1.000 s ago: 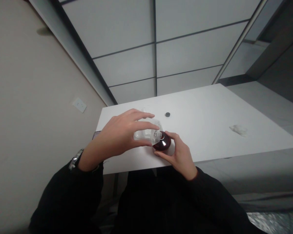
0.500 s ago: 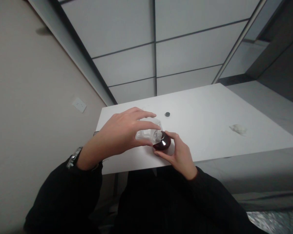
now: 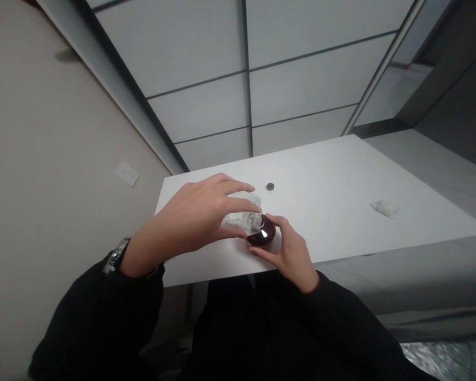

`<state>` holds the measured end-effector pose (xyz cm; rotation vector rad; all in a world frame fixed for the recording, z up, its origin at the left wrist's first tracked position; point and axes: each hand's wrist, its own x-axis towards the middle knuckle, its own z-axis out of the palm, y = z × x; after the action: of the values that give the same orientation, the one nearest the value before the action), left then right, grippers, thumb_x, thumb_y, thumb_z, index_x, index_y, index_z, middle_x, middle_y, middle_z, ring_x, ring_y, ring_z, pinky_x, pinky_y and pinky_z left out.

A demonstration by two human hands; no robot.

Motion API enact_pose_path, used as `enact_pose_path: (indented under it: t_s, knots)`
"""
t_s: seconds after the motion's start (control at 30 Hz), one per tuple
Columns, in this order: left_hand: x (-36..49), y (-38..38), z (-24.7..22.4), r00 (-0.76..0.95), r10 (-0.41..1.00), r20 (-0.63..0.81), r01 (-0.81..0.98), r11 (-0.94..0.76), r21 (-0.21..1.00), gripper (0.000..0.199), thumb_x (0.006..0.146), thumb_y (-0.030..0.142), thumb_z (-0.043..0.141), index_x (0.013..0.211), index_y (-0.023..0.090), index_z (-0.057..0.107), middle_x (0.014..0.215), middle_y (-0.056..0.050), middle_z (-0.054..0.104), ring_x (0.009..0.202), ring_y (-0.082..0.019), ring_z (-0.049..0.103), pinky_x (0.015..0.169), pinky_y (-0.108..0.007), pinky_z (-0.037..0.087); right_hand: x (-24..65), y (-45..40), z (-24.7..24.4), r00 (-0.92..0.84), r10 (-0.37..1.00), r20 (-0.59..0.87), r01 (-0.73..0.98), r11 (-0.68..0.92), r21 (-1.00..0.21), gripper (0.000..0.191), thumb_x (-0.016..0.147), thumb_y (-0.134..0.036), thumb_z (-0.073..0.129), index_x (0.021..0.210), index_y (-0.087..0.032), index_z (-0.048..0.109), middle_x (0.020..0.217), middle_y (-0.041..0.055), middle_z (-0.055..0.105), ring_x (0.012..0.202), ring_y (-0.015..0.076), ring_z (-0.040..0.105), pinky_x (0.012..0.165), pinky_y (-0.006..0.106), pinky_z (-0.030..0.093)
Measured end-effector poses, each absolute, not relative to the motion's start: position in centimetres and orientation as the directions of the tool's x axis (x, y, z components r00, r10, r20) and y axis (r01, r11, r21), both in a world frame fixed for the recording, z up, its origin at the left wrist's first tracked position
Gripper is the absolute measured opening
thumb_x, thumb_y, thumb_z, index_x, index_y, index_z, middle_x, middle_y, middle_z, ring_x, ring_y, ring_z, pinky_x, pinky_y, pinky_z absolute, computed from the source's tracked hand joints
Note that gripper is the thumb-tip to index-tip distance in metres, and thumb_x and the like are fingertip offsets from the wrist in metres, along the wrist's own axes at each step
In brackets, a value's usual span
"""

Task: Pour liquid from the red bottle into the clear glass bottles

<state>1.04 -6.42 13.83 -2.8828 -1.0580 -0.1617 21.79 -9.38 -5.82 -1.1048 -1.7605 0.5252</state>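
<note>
My left hand [image 3: 200,214] is closed round a clear, see-through bottle [image 3: 240,220], tipped on its side. The bottle's neck end lies over the top of a round, glossy dark red container [image 3: 264,234]; whether the two touch I cannot tell. My right hand [image 3: 292,252] grips this container between thumb and fingers, near the table's front edge. Part of the clear bottle is hidden behind my left fingers. A small dark round cap [image 3: 270,186] lies on the table beyond my hands.
The white table [image 3: 325,180] stands before a panelled sliding door [image 3: 293,47]. On its right side lies a crumpled, whitish piece of tissue or plastic [image 3: 385,208]. A wall with a socket [image 3: 127,174] is at the left.
The view has shifted slightly. Both hands keep nearly the same hold, with the clear bottle still tipped over the dark red container.
</note>
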Motion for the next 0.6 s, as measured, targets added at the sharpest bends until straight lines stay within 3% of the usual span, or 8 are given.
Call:
enact_pose_path:
  t_s: [0.6]
  knots:
    - [1.77, -6.47, 14.41, 0.810, 0.577, 0.107, 0.586, -0.805, -0.096, 0.032, 0.095, 0.043, 0.075, 0.126, 0.034, 0.076, 0.140, -0.005, 0.071, 0.124, -0.027, 0.064, 0.091, -0.035, 0.056, 21.76, -9.35, -5.22, -0.135, 0.864, 0.485, 0.434, 0.491, -0.755, 0.064, 0.083, -0.051, 0.084, 0.133, -0.025, 0.054, 0.123, 0.0119, 0.074, 0.113, 0.0342, 0.075, 0.094, 0.051, 0.063]
